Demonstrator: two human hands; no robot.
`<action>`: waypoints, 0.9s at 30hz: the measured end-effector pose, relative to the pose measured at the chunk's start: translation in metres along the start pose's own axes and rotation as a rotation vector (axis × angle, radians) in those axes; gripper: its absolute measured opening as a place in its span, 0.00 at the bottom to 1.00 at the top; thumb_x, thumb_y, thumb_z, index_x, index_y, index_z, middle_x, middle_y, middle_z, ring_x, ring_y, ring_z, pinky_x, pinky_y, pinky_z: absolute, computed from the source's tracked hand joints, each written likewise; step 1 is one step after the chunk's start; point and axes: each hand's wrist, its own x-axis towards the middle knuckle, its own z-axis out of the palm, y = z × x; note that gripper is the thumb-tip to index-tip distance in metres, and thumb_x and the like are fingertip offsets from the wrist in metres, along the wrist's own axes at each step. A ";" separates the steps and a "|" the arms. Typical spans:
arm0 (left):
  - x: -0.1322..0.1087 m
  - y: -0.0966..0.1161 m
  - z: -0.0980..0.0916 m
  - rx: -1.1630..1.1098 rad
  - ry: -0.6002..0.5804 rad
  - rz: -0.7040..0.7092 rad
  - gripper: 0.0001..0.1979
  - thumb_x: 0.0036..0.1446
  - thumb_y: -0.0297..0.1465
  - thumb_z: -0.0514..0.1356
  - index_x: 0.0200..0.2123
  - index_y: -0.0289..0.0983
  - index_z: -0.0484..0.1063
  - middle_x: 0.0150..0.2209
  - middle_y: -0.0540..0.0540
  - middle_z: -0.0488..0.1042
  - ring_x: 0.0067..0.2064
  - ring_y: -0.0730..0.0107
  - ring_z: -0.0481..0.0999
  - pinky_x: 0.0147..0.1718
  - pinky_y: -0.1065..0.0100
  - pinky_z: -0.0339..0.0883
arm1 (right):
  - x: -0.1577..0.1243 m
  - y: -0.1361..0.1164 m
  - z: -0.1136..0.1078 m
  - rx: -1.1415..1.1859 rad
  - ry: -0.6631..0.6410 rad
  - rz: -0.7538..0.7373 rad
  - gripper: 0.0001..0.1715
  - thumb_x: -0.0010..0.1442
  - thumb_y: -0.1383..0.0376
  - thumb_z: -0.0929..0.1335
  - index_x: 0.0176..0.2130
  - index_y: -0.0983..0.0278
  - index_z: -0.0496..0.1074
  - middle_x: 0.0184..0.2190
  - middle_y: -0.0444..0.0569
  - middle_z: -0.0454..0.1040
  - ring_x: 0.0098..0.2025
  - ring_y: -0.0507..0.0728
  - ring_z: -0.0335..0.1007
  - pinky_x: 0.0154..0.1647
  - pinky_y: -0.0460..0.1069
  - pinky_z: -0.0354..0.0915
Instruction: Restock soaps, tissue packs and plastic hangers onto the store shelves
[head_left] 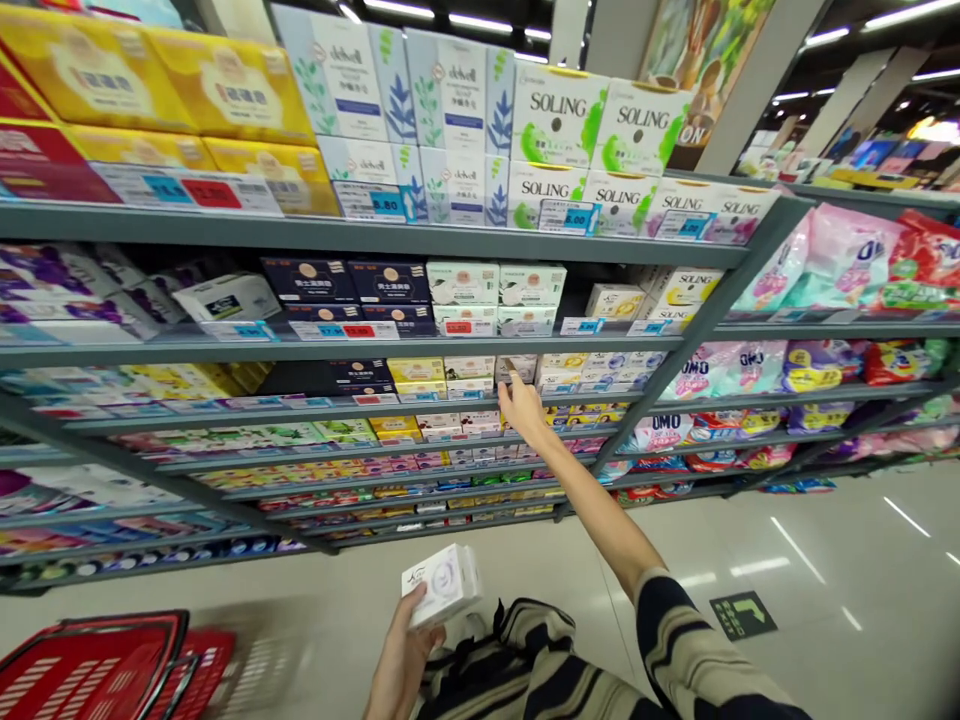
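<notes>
My left hand (401, 655) is closed around a small white box (442, 583), held low near my waist above the floor. My right hand (521, 408) reaches up to the third shelf, its fingers touching a small pale box (516, 368) in a row of similar soap-like boxes. The fingers look pinched on that box's front edge. My striped sleeve (690, 640) covers the right forearm near the frame bottom.
Grey shelves (360, 238) carry boxed goods: yellow packs at top left, SOLING boxes (559, 115) at top centre. Detergent bags (840, 255) fill shelves at right. A red shopping basket (97, 665) sits at bottom left. A green floor arrow (742, 614) marks the tiled aisle.
</notes>
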 end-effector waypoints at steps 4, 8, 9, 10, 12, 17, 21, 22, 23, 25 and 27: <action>0.002 -0.001 0.001 0.024 0.005 -0.030 0.29 0.48 0.46 0.73 0.49 0.35 0.76 0.40 0.45 0.80 0.25 0.74 0.69 0.20 0.70 0.61 | 0.005 0.000 -0.001 0.020 0.011 -0.032 0.29 0.75 0.54 0.58 0.68 0.63 0.65 0.41 0.54 0.85 0.48 0.65 0.80 0.51 0.52 0.69; 0.002 -0.004 0.000 0.031 0.005 -0.019 0.29 0.49 0.46 0.72 0.50 0.36 0.76 0.41 0.45 0.80 0.26 0.74 0.69 0.20 0.71 0.61 | 0.004 0.004 -0.007 0.073 0.020 -0.054 0.28 0.75 0.56 0.59 0.69 0.60 0.65 0.39 0.51 0.85 0.46 0.63 0.81 0.51 0.52 0.70; 0.002 -0.004 0.000 0.033 0.012 -0.015 0.30 0.49 0.46 0.72 0.50 0.36 0.75 0.41 0.45 0.80 0.26 0.74 0.70 0.20 0.70 0.61 | -0.002 0.006 -0.009 0.112 0.036 -0.069 0.28 0.75 0.57 0.59 0.69 0.60 0.65 0.37 0.50 0.84 0.44 0.62 0.81 0.51 0.52 0.70; 0.002 -0.004 0.001 0.035 0.018 -0.009 0.30 0.49 0.46 0.72 0.52 0.36 0.75 0.41 0.45 0.80 0.27 0.73 0.70 0.19 0.70 0.61 | -0.010 0.008 -0.010 0.176 0.054 -0.086 0.27 0.75 0.57 0.60 0.68 0.59 0.66 0.35 0.48 0.84 0.41 0.61 0.80 0.50 0.52 0.70; 0.003 -0.001 0.007 0.046 0.014 0.014 0.33 0.49 0.46 0.72 0.54 0.35 0.74 0.43 0.44 0.80 0.29 0.71 0.72 0.20 0.70 0.61 | -0.034 0.014 -0.009 0.384 0.064 -0.102 0.26 0.74 0.55 0.61 0.65 0.60 0.69 0.33 0.47 0.82 0.35 0.58 0.79 0.44 0.52 0.72; 0.008 0.019 0.042 0.100 -0.109 0.077 0.36 0.51 0.45 0.72 0.59 0.35 0.71 0.48 0.41 0.80 0.32 0.69 0.73 0.21 0.69 0.62 | -0.088 0.032 -0.004 0.828 -0.166 0.044 0.34 0.69 0.45 0.64 0.64 0.61 0.71 0.38 0.49 0.81 0.27 0.54 0.74 0.19 0.46 0.65; 0.013 0.035 0.075 0.091 -0.218 0.078 0.30 0.55 0.44 0.71 0.56 0.34 0.73 0.47 0.42 0.80 0.32 0.71 0.71 0.22 0.70 0.63 | -0.054 0.027 -0.007 0.772 -0.074 0.013 0.37 0.69 0.47 0.64 0.69 0.60 0.64 0.31 0.43 0.77 0.22 0.51 0.69 0.25 0.47 0.68; 0.014 0.037 0.081 0.089 -0.231 0.076 0.29 0.55 0.43 0.71 0.55 0.33 0.73 0.46 0.43 0.80 0.31 0.72 0.70 0.22 0.70 0.63 | -0.038 0.024 -0.007 0.718 -0.048 -0.019 0.37 0.69 0.48 0.65 0.70 0.60 0.64 0.30 0.42 0.77 0.23 0.51 0.69 0.30 0.48 0.69; 0.014 0.039 0.086 0.089 -0.238 0.076 0.29 0.54 0.43 0.71 0.54 0.33 0.74 0.45 0.43 0.79 0.31 0.72 0.69 0.21 0.70 0.63 | -0.023 0.020 -0.007 0.659 -0.032 -0.047 0.36 0.69 0.49 0.66 0.69 0.61 0.65 0.28 0.41 0.76 0.25 0.52 0.70 0.34 0.48 0.69; 0.013 0.041 0.090 0.091 -0.242 0.082 0.29 0.54 0.42 0.71 0.55 0.33 0.74 0.45 0.44 0.79 0.31 0.72 0.69 0.21 0.70 0.63 | 0.001 0.012 -0.004 0.569 -0.017 -0.083 0.35 0.67 0.51 0.68 0.67 0.63 0.68 0.27 0.41 0.77 0.29 0.54 0.72 0.38 0.49 0.68; 0.012 0.041 0.089 0.093 -0.243 0.084 0.31 0.54 0.43 0.72 0.56 0.34 0.73 0.47 0.43 0.79 0.32 0.71 0.71 0.21 0.70 0.63 | 0.016 0.006 0.001 0.565 -0.030 -0.104 0.33 0.66 0.53 0.69 0.66 0.63 0.69 0.26 0.40 0.77 0.31 0.56 0.73 0.39 0.49 0.67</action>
